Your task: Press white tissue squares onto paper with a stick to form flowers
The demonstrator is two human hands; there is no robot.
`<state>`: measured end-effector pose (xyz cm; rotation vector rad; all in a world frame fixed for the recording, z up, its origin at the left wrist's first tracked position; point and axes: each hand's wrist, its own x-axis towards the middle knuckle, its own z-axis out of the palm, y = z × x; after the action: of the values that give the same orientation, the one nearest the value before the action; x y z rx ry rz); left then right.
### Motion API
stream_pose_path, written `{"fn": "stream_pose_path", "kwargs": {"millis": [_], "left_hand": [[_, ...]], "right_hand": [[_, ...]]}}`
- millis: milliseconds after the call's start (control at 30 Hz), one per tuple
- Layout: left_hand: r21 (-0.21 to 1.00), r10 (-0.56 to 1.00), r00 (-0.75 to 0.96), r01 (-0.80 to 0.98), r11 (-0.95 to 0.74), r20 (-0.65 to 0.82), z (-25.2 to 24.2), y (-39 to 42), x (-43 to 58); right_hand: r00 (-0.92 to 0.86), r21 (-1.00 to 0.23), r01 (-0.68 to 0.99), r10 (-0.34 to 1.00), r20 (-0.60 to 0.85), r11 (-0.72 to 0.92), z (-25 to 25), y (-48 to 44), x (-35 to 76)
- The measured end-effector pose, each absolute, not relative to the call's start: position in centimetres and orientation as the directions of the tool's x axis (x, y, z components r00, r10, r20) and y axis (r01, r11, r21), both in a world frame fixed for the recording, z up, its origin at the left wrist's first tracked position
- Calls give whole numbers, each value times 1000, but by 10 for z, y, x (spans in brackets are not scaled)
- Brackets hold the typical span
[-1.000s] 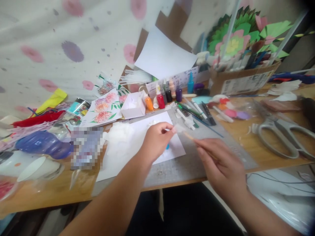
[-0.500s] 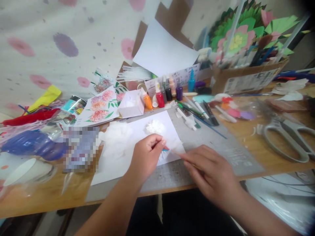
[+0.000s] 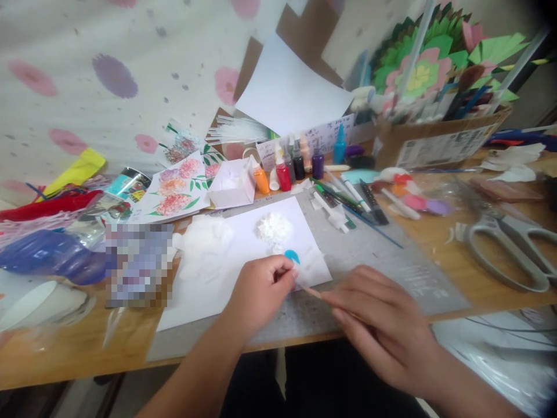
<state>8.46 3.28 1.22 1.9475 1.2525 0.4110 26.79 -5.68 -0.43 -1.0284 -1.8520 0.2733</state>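
Note:
My left hand (image 3: 265, 284) is closed in a pinch over the white paper sheet (image 3: 250, 226); what its fingertips hold is too small to make out. Just past those fingertips shows a small bright-blue disc (image 3: 291, 255), partly covered; I cannot tell whether the hand holds it. My right hand (image 3: 378, 313) grips a thin wooden stick (image 3: 312, 292), its tip pointing at the left fingertips. Beyond my left hand a ruffled white flower-like clump (image 3: 274, 229) rests on the paper. A pile of white tufts or petals (image 3: 206, 241) lies left of it.
A grey cutting mat (image 3: 418, 290) lies under the paper. Pens (image 3: 368, 200) and large scissors (image 3: 509, 244) are to the right. Paint bottles (image 3: 284, 171), a white box (image 3: 232, 183) and a cardboard box of brushes (image 3: 444, 136) stand behind. A paper cup (image 3: 43, 305) is at left.
My left fingertips have shifted slightly toward me and right, and more of the blue disc shows. My right hand has drawn a little toward me with the stick.

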Motion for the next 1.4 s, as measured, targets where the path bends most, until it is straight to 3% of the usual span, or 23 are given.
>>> {"fn": "stream_pose_path", "kwargs": {"millis": [267, 533, 1067, 1400], "left_hand": [[679, 893, 429, 697, -233, -134, 13, 35, 84], [740, 874, 481, 612, -280, -67, 6, 34, 78], [749, 880, 471, 602, -275, -56, 3, 32, 76], [690, 892, 452, 638, -340, 22, -1, 33, 79]], "right_hand": [[-116, -604, 552, 770, 627, 575, -7, -51, 266], [-94, -598, 565, 765, 638, 568, -6, -53, 266], [-169, -507, 642, 751, 638, 576, -9, -53, 264], [-152, -464, 688, 736, 659, 558, -8, -52, 261]]}}
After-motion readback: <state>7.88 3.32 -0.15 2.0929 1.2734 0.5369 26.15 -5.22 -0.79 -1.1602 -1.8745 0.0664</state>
